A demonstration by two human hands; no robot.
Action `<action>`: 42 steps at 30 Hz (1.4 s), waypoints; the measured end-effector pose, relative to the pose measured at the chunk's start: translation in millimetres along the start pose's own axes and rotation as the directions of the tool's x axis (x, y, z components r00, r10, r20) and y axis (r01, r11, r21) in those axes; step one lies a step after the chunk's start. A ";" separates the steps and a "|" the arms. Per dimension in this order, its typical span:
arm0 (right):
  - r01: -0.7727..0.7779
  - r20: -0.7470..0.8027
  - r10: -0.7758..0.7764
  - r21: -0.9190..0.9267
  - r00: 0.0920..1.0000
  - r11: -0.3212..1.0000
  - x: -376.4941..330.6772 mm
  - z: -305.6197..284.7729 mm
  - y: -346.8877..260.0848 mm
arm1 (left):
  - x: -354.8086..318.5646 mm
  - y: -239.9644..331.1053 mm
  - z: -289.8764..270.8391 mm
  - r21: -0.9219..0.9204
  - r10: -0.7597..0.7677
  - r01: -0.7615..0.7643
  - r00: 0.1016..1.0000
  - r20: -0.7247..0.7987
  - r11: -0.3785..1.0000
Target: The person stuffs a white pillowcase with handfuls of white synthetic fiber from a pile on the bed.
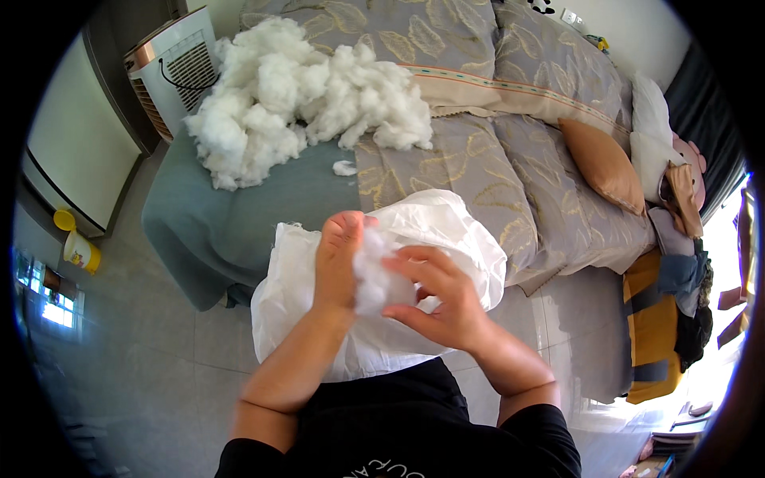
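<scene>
A tuft of white fibre stuffing (371,275) is between my two hands, blurred by motion. My left hand (338,259) is closed against its left side, thumb up and fingers mostly hidden behind the tuft. From the right, my right hand (440,299) curls its fingers and thumb around the edge of the same tuft. Below both hands, a white fabric cover (299,319) lies across my lap, its puffed part spreading to the right. A big heap of loose white stuffing (279,92) rests on the bed, with a small stray piece (344,168) in front of it.
The bed has a patterned grey cover (454,163) and a green-grey cloth (231,231) at its left end. A brown cushion (602,166) lies at the right. An air cooler (177,68) stands far left, and a white-and-yellow bucket (81,252) sits on the floor.
</scene>
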State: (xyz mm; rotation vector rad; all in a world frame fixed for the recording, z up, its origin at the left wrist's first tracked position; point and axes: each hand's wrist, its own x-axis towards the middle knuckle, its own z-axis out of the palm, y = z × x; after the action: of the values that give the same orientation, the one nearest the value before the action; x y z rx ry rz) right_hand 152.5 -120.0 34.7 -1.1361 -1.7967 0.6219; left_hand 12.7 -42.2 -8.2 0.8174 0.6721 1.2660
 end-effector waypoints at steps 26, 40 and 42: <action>0.087 -0.250 -0.085 -0.002 0.965 0.996 -0.7 13.3 27.2 | -20.7 -15.6 -5.6 0.025 0.046 -0.050 0.988 0.150 0.998; 0.010 -0.259 0.013 0.090 0.966 0.996 -0.7 7.9 32.1 | -19.9 -5.9 1.9 0.100 -0.042 0.028 0.990 0.136 0.995; -0.002 -0.384 0.043 0.107 0.922 0.994 -0.9 -5.5 44.1 | -18.4 6.7 -1.3 0.079 -0.086 0.083 0.996 0.031 0.993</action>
State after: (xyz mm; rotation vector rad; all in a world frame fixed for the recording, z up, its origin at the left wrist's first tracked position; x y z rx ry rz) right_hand 176.9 -101.1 2.7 -1.1205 -1.3990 0.4603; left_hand 4.5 -59.4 -3.4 0.8638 0.7243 1.1528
